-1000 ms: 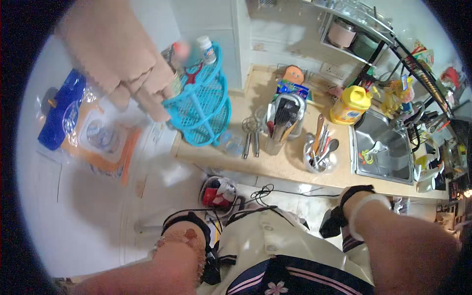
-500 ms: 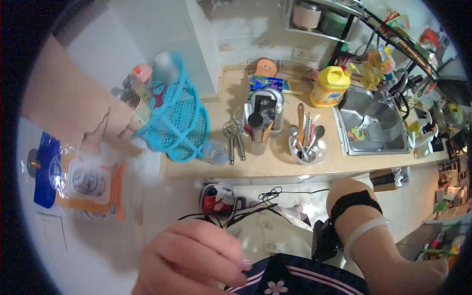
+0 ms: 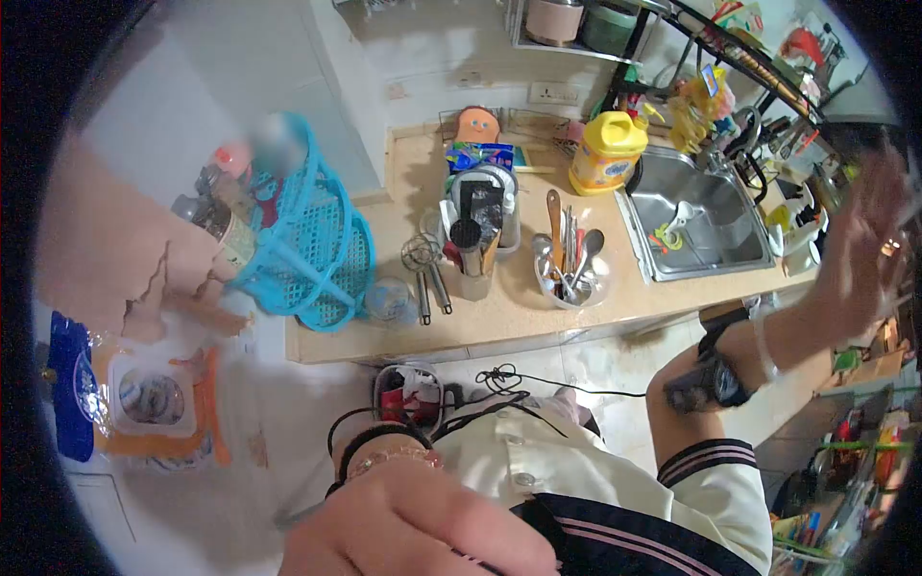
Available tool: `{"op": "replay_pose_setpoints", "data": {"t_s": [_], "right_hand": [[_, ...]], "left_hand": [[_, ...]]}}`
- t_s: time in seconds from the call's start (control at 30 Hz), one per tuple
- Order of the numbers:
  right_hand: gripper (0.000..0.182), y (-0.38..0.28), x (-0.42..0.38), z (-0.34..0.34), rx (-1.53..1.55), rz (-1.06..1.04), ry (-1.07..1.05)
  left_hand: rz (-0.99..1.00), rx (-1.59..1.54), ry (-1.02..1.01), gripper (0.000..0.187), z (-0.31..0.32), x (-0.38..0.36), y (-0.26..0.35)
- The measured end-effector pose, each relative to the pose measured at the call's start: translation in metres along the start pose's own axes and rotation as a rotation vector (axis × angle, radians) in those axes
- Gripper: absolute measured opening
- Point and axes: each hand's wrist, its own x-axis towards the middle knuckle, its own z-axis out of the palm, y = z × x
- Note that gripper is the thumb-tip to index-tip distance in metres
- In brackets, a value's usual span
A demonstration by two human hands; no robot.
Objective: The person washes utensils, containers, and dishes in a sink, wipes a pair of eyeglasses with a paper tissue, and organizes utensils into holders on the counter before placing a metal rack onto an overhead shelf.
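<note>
Since half a second ago my right hand [image 3: 864, 250] has swung up from my side, fingers spread, holding nothing, over the sink [image 3: 691, 230]. My left hand [image 3: 413, 523] hangs loosely curled and empty by my shirt [image 3: 615, 480], below the surface [image 3: 499, 312].

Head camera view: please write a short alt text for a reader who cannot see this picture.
Seen from above, a person's left hand hangs low over a cream shirt, and the right hand is raised, fingers spread, near a steel sink. A beige counter holds a blue plastic basket rack, a yellow plastic jug and a glass cup of metal utensils.
</note>
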Motion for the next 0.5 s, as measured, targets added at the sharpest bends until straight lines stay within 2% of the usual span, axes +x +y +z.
{"op": "replay_pose_setpoints", "data": {"t_s": [0.03, 0.1, 0.23, 0.3, 0.33, 0.4, 0.47, 0.5], "right_hand": [[0.021, 0.011, 0.001, -0.004, -0.172, 0.010, 0.077], [0.024, 0.033, -0.013, 0.000, -0.187, 0.068, 0.072], [0.032, 0.049, -0.020, 0.003, -0.174, 0.140, 0.101], [0.036, 0.050, -0.009, 0.002, -0.186, 0.171, 0.134], [0.039, 0.050, -0.004, 0.002, -0.196, 0.190, 0.148], [0.043, 0.052, -0.001, 0.004, -0.214, 0.213, 0.140], [0.048, 0.054, -0.007, 0.004, -0.222, 0.228, 0.140], [0.050, 0.055, -0.005, 0.003, -0.220, 0.234, 0.143]], "left_hand": [[-0.044, 0.038, 0.082, 0.006, 0.008, -0.006, 0.006], [-0.103, 0.111, 0.151, 0.007, 0.014, -0.008, 0.009], [-0.247, 0.280, 0.026, 0.016, 0.010, 0.000, 0.014], [-0.173, 0.318, -0.059, 0.011, -0.002, 0.001, 0.009], [-0.066, 0.297, -0.097, 0.014, -0.017, -0.005, 0.001], [0.008, 0.270, -0.080, 0.026, -0.038, -0.017, -0.007], [-0.078, 0.262, 0.014, 0.029, -0.057, -0.027, -0.010], [-0.097, 0.227, 0.057, 0.024, -0.058, -0.033, -0.015]]}}
